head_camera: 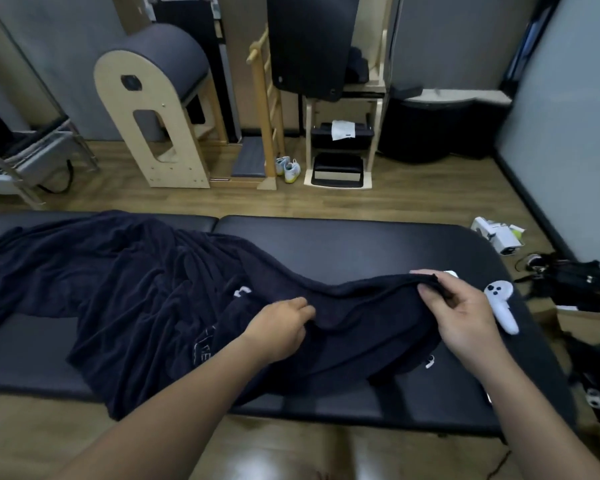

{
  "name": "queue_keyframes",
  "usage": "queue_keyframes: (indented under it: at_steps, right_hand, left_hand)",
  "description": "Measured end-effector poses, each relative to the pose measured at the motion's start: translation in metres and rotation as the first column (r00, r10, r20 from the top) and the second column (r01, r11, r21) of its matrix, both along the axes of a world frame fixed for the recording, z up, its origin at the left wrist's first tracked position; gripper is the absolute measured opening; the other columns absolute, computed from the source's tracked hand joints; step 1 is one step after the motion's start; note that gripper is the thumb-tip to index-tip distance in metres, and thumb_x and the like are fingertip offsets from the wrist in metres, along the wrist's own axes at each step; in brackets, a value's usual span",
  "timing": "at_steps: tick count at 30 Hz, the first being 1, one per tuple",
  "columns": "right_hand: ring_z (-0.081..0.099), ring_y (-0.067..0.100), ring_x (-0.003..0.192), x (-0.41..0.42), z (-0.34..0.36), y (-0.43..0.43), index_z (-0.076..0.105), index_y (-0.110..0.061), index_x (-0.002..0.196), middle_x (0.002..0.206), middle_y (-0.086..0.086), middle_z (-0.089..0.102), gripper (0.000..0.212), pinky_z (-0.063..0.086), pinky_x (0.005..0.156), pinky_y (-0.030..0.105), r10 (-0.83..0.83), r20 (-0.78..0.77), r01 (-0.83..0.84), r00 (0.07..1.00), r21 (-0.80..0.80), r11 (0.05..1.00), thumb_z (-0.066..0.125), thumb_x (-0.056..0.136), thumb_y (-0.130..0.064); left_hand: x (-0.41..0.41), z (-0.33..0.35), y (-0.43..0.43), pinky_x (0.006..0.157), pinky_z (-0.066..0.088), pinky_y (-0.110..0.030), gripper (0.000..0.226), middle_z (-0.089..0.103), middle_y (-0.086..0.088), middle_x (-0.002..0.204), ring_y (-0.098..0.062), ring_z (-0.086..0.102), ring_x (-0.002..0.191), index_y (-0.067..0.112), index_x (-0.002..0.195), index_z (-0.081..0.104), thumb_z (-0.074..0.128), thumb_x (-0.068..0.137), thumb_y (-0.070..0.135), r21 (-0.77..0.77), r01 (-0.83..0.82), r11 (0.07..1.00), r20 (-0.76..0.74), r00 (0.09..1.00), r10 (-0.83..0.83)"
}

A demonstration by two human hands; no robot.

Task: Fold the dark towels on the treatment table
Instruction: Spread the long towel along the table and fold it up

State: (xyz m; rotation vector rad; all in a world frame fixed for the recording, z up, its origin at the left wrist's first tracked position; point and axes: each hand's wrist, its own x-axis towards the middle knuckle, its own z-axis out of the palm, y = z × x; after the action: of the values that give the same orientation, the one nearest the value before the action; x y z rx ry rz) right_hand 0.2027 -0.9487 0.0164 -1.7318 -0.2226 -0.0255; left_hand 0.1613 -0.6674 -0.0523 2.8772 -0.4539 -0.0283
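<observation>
Treatment table (361,251) half-covered; left hand (281,327), right hand (461,313) grip towel (136,289), lettering (203,351) obscured.

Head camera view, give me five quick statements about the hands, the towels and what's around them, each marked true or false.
1. The right hand pinches an edge of a dark towel. True.
2. The left hand lies flat on bare padding. False: its fingers grip the towel fabric.
3. A white controller lies on the treatment table beside the right hand. True.
4. The dark towels sit folded in a neat stack. False: they lie unfolded and rumpled over the table.
5. A pair of shoes stands on the table. False: the light shoes are on the floor beyond it.
</observation>
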Motion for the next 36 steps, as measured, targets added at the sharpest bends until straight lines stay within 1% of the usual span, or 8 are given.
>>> queue_keyframes:
  at_steps: [6, 8, 12, 18, 24, 27, 31, 36]
  right_hand:
    - [0.066, 0.002, 0.093, 0.011, 0.004, -0.013, 0.074, -0.044, 0.090, 0.093, -0.014, 0.074, 0.050, 0.050, 0.089, 0.018, -0.034, 0.027, 0.033, 0.999, 0.007, 0.999, 0.055, 0.097, 0.002]
    - [0.065, -0.001, 0.090, 0.009, 0.007, -0.018, 0.073, -0.045, 0.088, 0.091, -0.017, 0.073, 0.052, 0.049, 0.085, 0.015, -0.039, 0.025, 0.040, 0.999, -0.030, 0.999, 0.054, 0.097, 0.003]
    - [0.066, -0.001, 0.088, -0.003, 0.007, -0.020, 0.073, -0.038, 0.090, 0.092, -0.014, 0.074, 0.046, 0.048, 0.081, 0.011, -0.011, -0.039, 0.008, 0.999, -0.075, 0.997, 0.055, 0.095, 0.004]
    - [0.067, -0.003, 0.097, -0.027, 0.016, -0.012, 0.078, -0.028, 0.089, 0.096, -0.018, 0.075, 0.041, 0.045, 0.086, 0.007, -0.058, -0.089, 0.035, 0.994, -0.246, 0.969, 0.058, 0.092, 0.007]
    - [0.065, -0.007, 0.093, -0.042, 0.042, 0.000, 0.075, -0.021, 0.093, 0.095, -0.021, 0.073, 0.032, 0.045, 0.079, 0.005, -0.281, -0.045, 0.262, 0.959, -0.246, 0.933, 0.055, 0.096, 0.004]
    - [0.065, -0.007, 0.090, -0.049, 0.052, 0.011, 0.074, -0.018, 0.093, 0.093, -0.020, 0.073, 0.029, 0.046, 0.077, 0.006, -0.343, -0.006, 0.332, 0.939, -0.226, 0.916, 0.054, 0.097, 0.003]
    - [0.065, -0.004, 0.089, -0.055, 0.053, 0.023, 0.073, -0.020, 0.094, 0.093, -0.019, 0.072, 0.026, 0.047, 0.076, 0.008, -0.461, 0.034, 0.458, 0.887, -0.200, 0.866, 0.054, 0.098, -0.002]
    - [0.063, 0.006, 0.089, -0.056, 0.048, 0.022, 0.072, -0.029, 0.096, 0.096, -0.010, 0.071, 0.028, 0.050, 0.077, 0.016, -0.616, 0.096, 0.622, 0.782, -0.193, 0.759, 0.053, 0.100, -0.009]
  left_hand:
    - [0.011, -0.002, -0.016, 0.081, 0.047, -0.037, 0.019, 0.057, 0.003, 0.096, -0.023, 0.057, 0.091, 0.021, 0.094, 0.048, 0.043, 0.091, 0.003, -0.373, -0.322, 0.870, -0.193, 0.944, 0.266]
    - [0.011, -0.002, -0.011, 0.078, 0.046, -0.036, 0.009, 0.059, 0.009, 0.101, -0.017, 0.058, 0.090, 0.022, 0.105, 0.051, 0.047, 0.100, 0.029, -0.295, -0.302, 0.906, -0.146, 0.952, 0.270]
    - [0.030, -0.001, 0.011, 0.078, 0.053, -0.039, 0.069, 0.062, 0.008, 0.118, -0.021, 0.066, 0.097, 0.020, 0.126, 0.056, 0.027, 0.089, 0.071, -0.058, -0.082, 0.995, -0.085, 0.993, 0.077]
    - [0.091, -0.016, -0.002, 0.091, 0.048, -0.042, 0.050, 0.048, 0.002, 0.121, -0.026, 0.058, 0.107, 0.031, 0.149, 0.041, 0.044, 0.103, 0.049, -0.043, 0.142, 0.989, -0.282, 0.948, -0.148]
    - [0.127, -0.012, -0.002, 0.093, 0.047, -0.040, 0.027, 0.046, 0.009, 0.100, -0.015, 0.054, 0.095, 0.016, 0.093, 0.063, 0.048, 0.104, 0.035, -0.303, 0.175, 0.937, -0.297, 0.917, -0.267]
    - [0.139, 0.001, 0.002, 0.098, 0.045, -0.035, 0.026, 0.059, 0.006, 0.119, -0.014, 0.057, 0.109, 0.012, 0.102, 0.068, 0.049, 0.104, 0.030, -0.333, 0.313, 0.890, -0.301, 0.859, -0.415]
    - [0.123, 0.001, 0.004, 0.080, 0.044, -0.034, 0.021, 0.061, 0.001, 0.089, -0.015, 0.054, 0.082, 0.026, 0.084, 0.052, 0.048, 0.104, 0.028, -0.382, 0.370, 0.847, -0.403, 0.758, -0.513]
    - [0.106, 0.004, 0.024, 0.077, 0.046, -0.040, 0.021, 0.059, -0.004, 0.093, -0.018, 0.051, 0.080, 0.029, 0.094, 0.039, 0.055, 0.093, 0.015, -0.349, 0.446, 0.824, -0.420, 0.712, -0.563]
